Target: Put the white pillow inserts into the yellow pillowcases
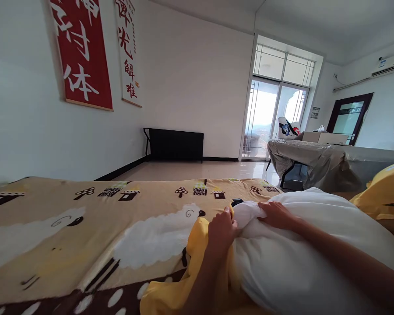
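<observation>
Slim, bare forearms [341,257] taper into two bare hands [221,226].

Both arms in view, bare to the frame edge. Left arm [200,278] rises from the lower edge; left hand [221,227] curled in a fist-like grip, back of hand up, thumb toward the other hand. Right arm [341,258] slants in from the lower right; right hand [276,214] pinching, fingers bent (some tips hidden). Hands near each other, apart.
</observation>
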`<state>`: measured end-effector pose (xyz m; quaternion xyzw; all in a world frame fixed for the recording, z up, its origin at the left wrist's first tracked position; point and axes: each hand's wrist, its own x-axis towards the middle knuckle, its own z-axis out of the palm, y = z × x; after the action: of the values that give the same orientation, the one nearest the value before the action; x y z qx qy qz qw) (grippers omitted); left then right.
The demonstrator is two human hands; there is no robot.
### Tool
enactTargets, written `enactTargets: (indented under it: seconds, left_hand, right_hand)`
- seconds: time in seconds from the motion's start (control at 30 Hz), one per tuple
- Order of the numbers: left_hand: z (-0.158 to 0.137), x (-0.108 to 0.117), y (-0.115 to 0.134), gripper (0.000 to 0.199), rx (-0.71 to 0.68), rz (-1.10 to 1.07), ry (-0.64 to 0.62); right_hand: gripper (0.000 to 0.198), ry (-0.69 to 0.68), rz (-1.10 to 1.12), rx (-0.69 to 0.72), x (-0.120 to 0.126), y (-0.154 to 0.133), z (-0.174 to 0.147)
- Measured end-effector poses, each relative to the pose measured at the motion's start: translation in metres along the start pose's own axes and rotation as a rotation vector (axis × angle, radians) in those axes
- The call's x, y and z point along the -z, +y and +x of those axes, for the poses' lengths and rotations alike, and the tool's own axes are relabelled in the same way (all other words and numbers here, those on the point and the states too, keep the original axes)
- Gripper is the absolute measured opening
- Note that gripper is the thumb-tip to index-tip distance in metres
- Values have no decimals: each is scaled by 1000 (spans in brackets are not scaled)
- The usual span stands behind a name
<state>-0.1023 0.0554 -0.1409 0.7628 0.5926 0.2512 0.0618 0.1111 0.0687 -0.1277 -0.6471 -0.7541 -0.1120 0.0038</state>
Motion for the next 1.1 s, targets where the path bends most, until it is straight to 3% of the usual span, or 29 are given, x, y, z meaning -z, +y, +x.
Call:
enactTargets:
  seconds: [0.17,0.3,0.57,0.93,1.1]
  left_hand:
    - [6,-1,-12,21,66,29,56]
    - [5,5,-14,24,60,24,96]
    - [9,14,-26,23,106,1,128]
    - [-29,30,29,24,-190,-173,138]
    - [-45,36,38,18,-233,-211,136]
  right_hand:
    - [19,61,-92,148,18,-35,-36]
    - [21,55,-130,269,28,-57,-53]
    - [16,88,-164,508,29,-87,-76]
    - [15,144,-136,699,26,-111,-79]
    - [23,328,-164,725,8,-95,-72]
